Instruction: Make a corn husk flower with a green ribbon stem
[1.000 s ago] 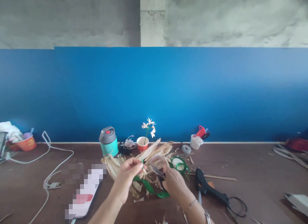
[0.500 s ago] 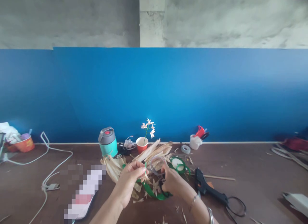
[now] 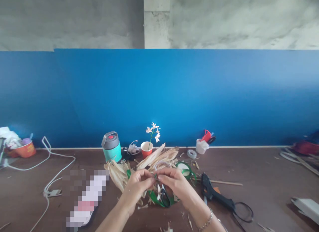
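Note:
My left hand (image 3: 136,186) and my right hand (image 3: 174,184) meet fingertip to fingertip over the brown table (image 3: 261,178). Both pinch a small green stem with pale husk petals (image 3: 156,178) between them. A green ribbon (image 3: 156,198) trails down from the pinch and loops on the table. Scissors with black handles (image 3: 164,196) lie just under my right hand. Dried corn husks (image 3: 154,157) are piled right behind my hands, beside a roll of green tape (image 3: 184,168).
A black glue gun (image 3: 211,192) with its cord lies right of my hands. At the blue wall stand a teal flask (image 3: 111,146), a red cup holding a husk flower (image 3: 147,148), a tape roll (image 3: 191,154) and a white cup of tools (image 3: 202,145). White cables (image 3: 53,159) run at left.
My right hand has let go of the scissors, which now lie on the table, and moved up to meet my left hand's fingertips on the small stem.

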`<state>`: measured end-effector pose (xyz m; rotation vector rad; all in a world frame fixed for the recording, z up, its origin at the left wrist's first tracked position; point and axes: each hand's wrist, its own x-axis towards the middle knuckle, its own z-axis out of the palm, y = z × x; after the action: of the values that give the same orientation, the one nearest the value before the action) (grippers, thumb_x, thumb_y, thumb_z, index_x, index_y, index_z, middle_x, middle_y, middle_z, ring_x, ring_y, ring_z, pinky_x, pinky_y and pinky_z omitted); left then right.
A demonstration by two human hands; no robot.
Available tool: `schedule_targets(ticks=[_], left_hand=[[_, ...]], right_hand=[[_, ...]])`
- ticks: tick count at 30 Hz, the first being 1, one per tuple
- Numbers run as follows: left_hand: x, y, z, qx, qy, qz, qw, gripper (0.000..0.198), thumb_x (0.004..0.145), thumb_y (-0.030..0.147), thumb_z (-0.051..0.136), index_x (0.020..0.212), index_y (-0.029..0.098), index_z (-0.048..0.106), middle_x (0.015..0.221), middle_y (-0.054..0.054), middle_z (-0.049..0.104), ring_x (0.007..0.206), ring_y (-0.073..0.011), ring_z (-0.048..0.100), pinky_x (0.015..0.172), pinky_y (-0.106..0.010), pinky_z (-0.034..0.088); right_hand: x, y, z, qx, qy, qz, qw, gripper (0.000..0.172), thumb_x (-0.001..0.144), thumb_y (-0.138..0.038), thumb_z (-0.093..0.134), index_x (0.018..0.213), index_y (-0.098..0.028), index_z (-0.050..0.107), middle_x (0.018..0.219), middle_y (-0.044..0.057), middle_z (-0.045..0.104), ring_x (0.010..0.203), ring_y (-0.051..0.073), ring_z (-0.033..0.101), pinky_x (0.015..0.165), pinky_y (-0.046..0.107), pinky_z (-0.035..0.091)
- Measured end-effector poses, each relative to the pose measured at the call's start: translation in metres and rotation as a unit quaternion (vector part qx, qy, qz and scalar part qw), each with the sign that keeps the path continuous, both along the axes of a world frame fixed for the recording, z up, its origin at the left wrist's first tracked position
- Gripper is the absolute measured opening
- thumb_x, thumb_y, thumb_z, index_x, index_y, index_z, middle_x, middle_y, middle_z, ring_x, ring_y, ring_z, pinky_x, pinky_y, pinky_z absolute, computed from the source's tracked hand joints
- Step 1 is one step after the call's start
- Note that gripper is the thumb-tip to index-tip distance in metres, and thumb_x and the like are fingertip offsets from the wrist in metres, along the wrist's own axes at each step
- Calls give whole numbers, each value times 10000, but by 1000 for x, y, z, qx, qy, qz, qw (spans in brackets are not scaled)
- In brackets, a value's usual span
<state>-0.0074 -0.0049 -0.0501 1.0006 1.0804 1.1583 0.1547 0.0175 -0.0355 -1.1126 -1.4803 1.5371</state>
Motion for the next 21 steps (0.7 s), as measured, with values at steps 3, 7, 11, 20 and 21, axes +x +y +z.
schedule_targets(ticks=[3, 7, 11, 20, 21], left_hand=[[1, -1, 1, 17, 33, -5, 999, 160, 653, 272, 710, 648, 162, 594, 540, 21, 560, 536, -104, 486, 538, -210, 349], [2, -2, 1, 53, 134, 28, 989, 134, 689, 278, 661, 670, 166, 590, 538, 16, 585, 520, -125, 517, 524, -224, 370], [2, -3, -2, 122, 255, 49, 958, 72, 716, 244, 601, 694, 176, 601, 603, -5, 630, 581, -173, 576, 576, -265, 418], [5, -8, -2, 308, 438, 122, 836, 138, 712, 106, 575, 642, 213, 626, 662, -37, 651, 720, -244, 597, 763, -371, 384], [5, -8, -3, 308, 436, 120, 837, 141, 707, 104, 587, 635, 217, 629, 659, -39, 653, 715, -248, 598, 756, -370, 381]], right_hand=[[0, -1, 2, 5, -4, -12, 1000, 262, 651, -304, 628, 810, -122, 729, 554, -12, 519, 485, 70, 347, 467, 210, 241], [0, -1, 5, 0, -25, -14, 1000, 238, 644, -264, 615, 780, -100, 722, 575, -4, 537, 510, 71, 367, 481, 211, 240], [0, -2, 8, -17, -53, -11, 998, 211, 668, -290, 616, 743, -109, 693, 461, -56, 395, 437, 59, 277, 443, 229, 168], [1, 3, -4, 42, -68, -16, 997, 476, 698, -597, 589, 530, -160, 500, 460, -39, 344, 424, 67, 249, 425, 256, 126], [1, 3, -6, 48, -70, -16, 996, 481, 699, -602, 586, 527, -163, 491, 464, -39, 338, 427, 68, 249, 426, 256, 126]])
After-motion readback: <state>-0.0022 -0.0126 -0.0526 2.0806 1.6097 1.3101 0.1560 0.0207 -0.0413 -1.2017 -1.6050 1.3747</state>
